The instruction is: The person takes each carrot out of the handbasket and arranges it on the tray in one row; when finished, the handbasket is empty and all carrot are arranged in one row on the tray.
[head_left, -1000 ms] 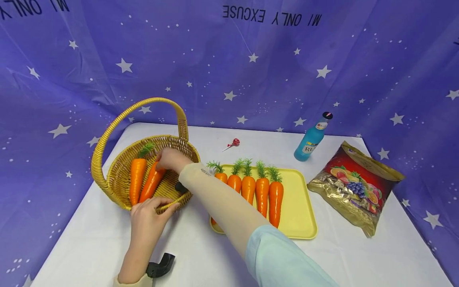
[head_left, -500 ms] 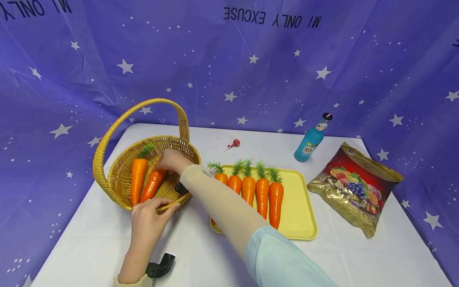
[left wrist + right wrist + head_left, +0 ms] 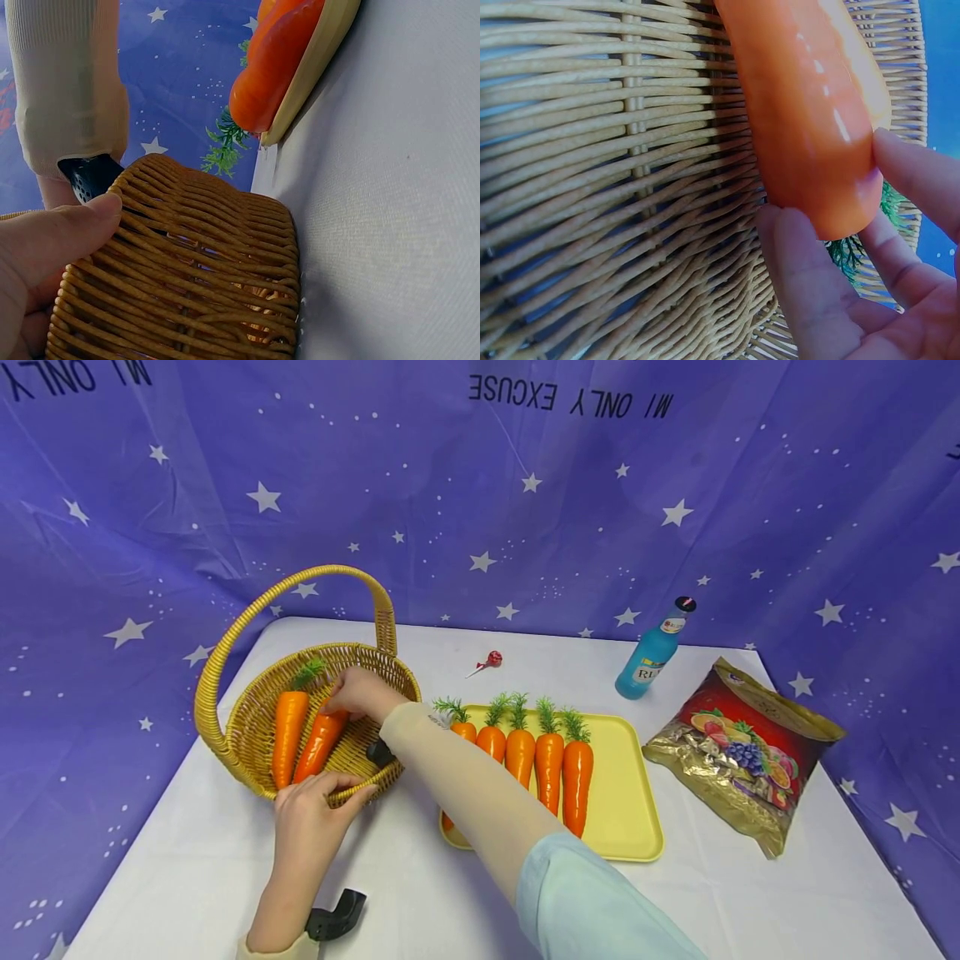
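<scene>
A yellow wicker basket [image 3: 251,718] with a tall arched handle stands at the left of the table. My left hand [image 3: 311,814] grips its near rim; the left wrist view shows the thumb on the woven wall [image 3: 202,277]. Inside, one orange carrot [image 3: 288,739] with green fronds lies along the left side. Beside it lies a second carrot [image 3: 321,747], its thick end pinched between the thumb and fingers of my right hand [image 3: 363,695]. In the right wrist view this held carrot [image 3: 810,120] leans near the weave, its green top mostly hidden behind the fingers.
Right of the basket, a yellow tray [image 3: 622,785] holds several carrots [image 3: 577,785] in a row, partly covered by my right forearm. A lollipop [image 3: 492,658], a blue bottle [image 3: 647,662] and a red and gold candy bag [image 3: 742,752] stand or lie farther back and right.
The carrot in my right hand has shifted very slightly within the basket, and the right hand with it. My left hand keeps its grip on the rim.
</scene>
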Demonstrator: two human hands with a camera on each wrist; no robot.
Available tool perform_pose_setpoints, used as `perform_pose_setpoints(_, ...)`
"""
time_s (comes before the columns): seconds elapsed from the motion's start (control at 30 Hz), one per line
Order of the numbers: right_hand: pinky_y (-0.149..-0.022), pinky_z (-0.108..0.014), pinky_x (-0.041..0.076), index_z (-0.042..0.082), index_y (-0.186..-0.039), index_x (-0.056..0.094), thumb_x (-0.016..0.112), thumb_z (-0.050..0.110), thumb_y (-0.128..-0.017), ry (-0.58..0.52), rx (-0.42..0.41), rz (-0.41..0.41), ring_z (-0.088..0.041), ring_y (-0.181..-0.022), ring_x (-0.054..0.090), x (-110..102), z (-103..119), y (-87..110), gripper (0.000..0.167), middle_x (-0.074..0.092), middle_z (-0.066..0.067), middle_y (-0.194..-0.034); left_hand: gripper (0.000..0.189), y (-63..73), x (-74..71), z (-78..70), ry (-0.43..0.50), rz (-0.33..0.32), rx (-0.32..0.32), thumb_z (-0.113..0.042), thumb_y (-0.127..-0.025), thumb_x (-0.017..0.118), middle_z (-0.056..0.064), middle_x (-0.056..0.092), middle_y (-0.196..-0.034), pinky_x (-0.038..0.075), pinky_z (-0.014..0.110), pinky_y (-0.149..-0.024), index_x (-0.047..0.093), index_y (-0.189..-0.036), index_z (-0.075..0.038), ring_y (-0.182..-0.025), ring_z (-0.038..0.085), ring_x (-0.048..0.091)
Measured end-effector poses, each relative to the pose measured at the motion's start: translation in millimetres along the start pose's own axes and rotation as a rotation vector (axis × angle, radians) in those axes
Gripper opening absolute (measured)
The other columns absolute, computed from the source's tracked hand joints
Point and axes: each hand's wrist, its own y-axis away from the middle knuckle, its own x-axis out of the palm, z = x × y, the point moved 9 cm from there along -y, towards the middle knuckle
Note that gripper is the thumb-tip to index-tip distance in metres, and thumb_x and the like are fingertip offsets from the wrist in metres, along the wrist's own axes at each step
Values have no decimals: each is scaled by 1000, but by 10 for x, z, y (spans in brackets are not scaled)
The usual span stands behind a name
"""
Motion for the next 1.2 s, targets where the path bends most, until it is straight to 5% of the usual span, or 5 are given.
perform_pose_setpoints(0.37,-69,-30,55,8,-100,69,78,14,-82,-65,28,31,-12,-73,62,45,-59,-41,20,62,1,-86,23,4,-2,1,1,13,-13,-14,-63,91,3,70,-73,31,39,-69,73,-77,-9,-66,22,64)
perform_pose_setpoints(1.2,-79,-36,54,9,-97,70,77,14,-82,-230,5,28,-15,-77,63,-100,-38,68,17,62,1,-88,23,4,-2,15,8,10,-15,-14,-63,91,3,70,-72,31,39,-70,74,-77,-9,-66,22,64)
